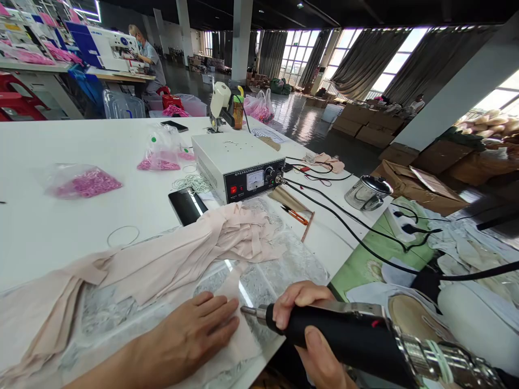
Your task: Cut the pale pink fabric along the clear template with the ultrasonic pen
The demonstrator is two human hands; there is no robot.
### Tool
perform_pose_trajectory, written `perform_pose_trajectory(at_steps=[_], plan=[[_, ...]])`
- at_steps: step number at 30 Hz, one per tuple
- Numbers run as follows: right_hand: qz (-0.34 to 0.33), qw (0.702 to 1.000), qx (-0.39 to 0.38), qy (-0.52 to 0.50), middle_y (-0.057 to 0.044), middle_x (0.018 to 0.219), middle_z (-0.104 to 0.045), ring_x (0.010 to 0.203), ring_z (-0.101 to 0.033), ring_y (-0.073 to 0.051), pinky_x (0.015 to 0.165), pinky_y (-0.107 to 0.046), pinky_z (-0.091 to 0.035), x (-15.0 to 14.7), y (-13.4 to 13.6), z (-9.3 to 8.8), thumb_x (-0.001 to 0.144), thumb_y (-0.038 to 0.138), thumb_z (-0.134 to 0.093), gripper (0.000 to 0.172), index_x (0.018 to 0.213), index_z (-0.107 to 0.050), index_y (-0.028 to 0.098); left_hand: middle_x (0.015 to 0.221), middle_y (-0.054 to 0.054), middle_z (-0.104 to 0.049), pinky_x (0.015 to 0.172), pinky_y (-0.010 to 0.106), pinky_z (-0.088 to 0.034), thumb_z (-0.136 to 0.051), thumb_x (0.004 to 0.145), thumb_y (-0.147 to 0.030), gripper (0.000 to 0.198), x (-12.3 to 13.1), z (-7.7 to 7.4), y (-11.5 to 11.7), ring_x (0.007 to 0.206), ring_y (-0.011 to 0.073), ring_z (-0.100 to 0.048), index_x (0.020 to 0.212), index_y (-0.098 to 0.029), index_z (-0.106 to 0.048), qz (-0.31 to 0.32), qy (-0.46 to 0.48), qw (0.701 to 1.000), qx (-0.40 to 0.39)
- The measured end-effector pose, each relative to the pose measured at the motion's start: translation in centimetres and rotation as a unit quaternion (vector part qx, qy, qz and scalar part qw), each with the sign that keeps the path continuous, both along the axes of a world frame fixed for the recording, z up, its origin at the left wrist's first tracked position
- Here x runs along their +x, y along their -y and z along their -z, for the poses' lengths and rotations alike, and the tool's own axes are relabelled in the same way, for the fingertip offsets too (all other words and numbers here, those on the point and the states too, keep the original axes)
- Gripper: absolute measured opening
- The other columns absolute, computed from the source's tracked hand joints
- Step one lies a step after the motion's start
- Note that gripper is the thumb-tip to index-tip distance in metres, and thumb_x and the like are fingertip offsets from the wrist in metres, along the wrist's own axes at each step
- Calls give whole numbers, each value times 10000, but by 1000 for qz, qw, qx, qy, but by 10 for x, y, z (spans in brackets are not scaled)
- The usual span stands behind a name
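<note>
Fabric strip [239, 329] lies pinned flat under your left hand [190, 337], lower centre, while your right hand [302, 324] clenches the handheld welder [344, 332]; next, judge tip-to-edge contact.

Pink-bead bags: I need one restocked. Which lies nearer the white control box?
The upright bag just left of the control box; the other bag lies flat, farther left.

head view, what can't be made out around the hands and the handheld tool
- Handheld tool: rear end cut off by the bottom-right frame edge.
- Tool tip: too small to tell whether it touches the pink fabric piece.
- Right hand: palm hidden behind the tool body.
- Left hand: covers the fabric under it.
- Control box: panel lettering too small.
</note>
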State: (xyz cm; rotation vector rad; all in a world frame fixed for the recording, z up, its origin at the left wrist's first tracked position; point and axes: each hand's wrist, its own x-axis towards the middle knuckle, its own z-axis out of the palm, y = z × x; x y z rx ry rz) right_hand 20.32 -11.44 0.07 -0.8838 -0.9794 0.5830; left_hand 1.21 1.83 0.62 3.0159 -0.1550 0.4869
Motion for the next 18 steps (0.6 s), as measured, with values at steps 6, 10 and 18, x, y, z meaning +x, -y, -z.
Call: perform_pose_trajectory(at_steps=[6, 10, 18], plan=[[8, 1000, -5, 18, -37, 872, -630, 654, -606, -174, 639, -356, -565, 2, 0, 5, 946, 399, -597, 153, 1005, -560, 262, 1214, 148, -690, 858, 366, -478, -344, 1024, -54, 344, -2, 5, -2, 992, 245, -666, 1193, -126, -635, 8, -2, 1000, -2], [-6, 999, 0, 47, -41, 860, -640, 634, -612, -171, 595, -335, -555, 3, -2, -1, 941, 371, -603, 129, 989, -562, 260, 1217, 134, -701, 854, 379, -483, -296, 1046, -70, 381, -3, 3, 0, 1011, 254, -677, 1167, -132, -652, 11, 2, 1000, -3], [-14, 1000, -18, -10, -19, 881, -624, 599, -619, -135, 574, -302, -523, -3, 21, -12, 921, 432, -591, 178, 1022, -575, 286, 1377, 77, -637, 979, 314, -488, -350, 1024, -65, 401, -21, -5, 8, 1159, 213, -647, 1293, -172, -628, 40, -60, 997, 38]])
